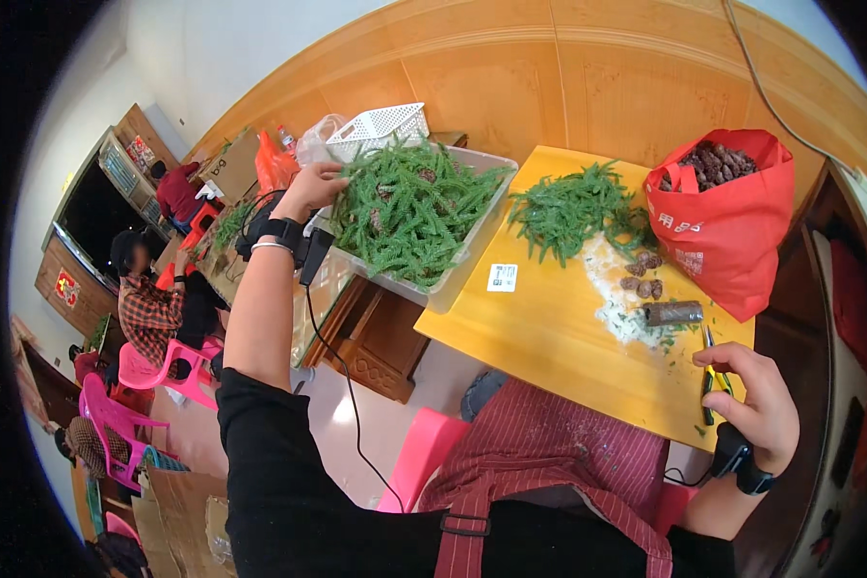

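My left hand is at the left edge of a translucent plastic bin heaped with green artificial pine sprigs and a few pine cones. Its fingers are bent and close together against the greenery; what they hold, if anything, is hidden. At the right of the yellow table, my right hand hovers at a pair of pliers with yellow-and-black handles. Thumb and forefinger are apart, with the handles lying between and beneath them. A dark brown cylinder rests just beyond the pliers.
More pine sprigs are piled at the table's far side, beside a red bag filled with pine cones. White powder, small cones and a white card lie on the tabletop. A black cable hangs from my left wrist. Other people sit at left.
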A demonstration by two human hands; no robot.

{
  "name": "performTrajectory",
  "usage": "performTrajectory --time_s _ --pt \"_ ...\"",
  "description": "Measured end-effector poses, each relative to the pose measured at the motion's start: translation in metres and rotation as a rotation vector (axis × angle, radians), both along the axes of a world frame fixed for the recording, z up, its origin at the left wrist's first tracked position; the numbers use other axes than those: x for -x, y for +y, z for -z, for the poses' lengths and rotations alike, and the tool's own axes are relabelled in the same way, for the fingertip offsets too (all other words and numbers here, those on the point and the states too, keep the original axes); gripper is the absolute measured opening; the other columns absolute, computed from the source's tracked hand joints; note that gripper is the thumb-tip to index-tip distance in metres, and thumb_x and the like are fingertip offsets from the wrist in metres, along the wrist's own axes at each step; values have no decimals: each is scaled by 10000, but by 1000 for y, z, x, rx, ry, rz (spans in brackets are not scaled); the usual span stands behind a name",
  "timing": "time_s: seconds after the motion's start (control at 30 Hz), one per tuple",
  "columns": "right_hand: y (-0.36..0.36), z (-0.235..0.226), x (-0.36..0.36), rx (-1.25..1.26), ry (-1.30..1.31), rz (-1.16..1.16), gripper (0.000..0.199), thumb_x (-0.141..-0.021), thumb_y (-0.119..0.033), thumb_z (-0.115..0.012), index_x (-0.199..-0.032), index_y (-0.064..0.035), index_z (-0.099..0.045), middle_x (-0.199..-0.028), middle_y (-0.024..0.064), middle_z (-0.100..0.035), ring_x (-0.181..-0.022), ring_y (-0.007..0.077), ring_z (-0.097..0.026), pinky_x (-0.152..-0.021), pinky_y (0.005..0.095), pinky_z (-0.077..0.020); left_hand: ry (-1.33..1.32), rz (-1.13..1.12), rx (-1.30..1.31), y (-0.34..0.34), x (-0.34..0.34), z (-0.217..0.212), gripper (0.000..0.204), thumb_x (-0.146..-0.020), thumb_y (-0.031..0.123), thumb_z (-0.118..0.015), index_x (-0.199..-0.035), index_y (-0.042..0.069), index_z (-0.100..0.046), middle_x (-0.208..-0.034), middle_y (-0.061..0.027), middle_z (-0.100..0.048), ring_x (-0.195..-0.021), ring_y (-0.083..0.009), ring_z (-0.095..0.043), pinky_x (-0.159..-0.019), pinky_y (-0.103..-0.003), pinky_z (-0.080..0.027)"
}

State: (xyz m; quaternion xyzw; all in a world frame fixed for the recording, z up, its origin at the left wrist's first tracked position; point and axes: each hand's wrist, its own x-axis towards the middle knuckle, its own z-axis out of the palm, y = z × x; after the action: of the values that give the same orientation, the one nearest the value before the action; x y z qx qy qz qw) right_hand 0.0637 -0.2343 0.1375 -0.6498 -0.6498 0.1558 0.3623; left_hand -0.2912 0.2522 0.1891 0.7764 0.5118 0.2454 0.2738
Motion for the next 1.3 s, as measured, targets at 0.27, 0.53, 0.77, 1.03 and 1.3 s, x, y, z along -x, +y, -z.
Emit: performTrajectory --time_s 0.27,0.53,0.77,1.03,1.3 --pt "1 1 4 -21 -1 -36 473 -742 -389 -605 -960 27 -547 -887 143 -593 -803 278 -587 -722 316 -450 593 30 -439 19 -15 12 339 -690 208 -641 -995 61 -631 -888 -204 -625 -819 -297 -617 -736 -358 -481" --pt "2 -2 -4 -1 -10 -55 421 -731 -316 -629 -977 15 -547 -921 151 -592 -867 302 -578 -754 332 -449 -191 477 -234 -106 -80 -71 340 -837 208 -569 -1103 -3 -552 -977 -89 -613 -892 -159 -582 -792 -277 -453" --pt "-7 -7 -6 16 -4 -59 396 -723 -273 -646 -993 2 -552 -947 147 -588 -902 310 -565 -781 349 -445 -161 840 145 -165 -207 -67 347 -864 223 -546 -1142 17 -518 -976 -39 -594 -914 -100 -560 -777 -216 -443" --pt "-16 -5 -21 -57 -6 -4 466 -739 -379 -598 -979 19 -557 -903 157 -591 -852 311 -582 -741 328 -447 582 811 -358 -101 -312 99 291 -693 249 -665 -877 26 -636 -851 -138 -638 -783 -264 -614 -681 -356 -484" --pt "-14 2 -35 -45 29 27 467 -730 -371 -604 -981 20 -559 -900 155 -590 -843 314 -578 -730 334 -447 880 549 -477 -89 -324 143 274 -569 231 -722 -760 45 -658 -799 -171 -631 -781 -315 -616 -676 -387 -505"
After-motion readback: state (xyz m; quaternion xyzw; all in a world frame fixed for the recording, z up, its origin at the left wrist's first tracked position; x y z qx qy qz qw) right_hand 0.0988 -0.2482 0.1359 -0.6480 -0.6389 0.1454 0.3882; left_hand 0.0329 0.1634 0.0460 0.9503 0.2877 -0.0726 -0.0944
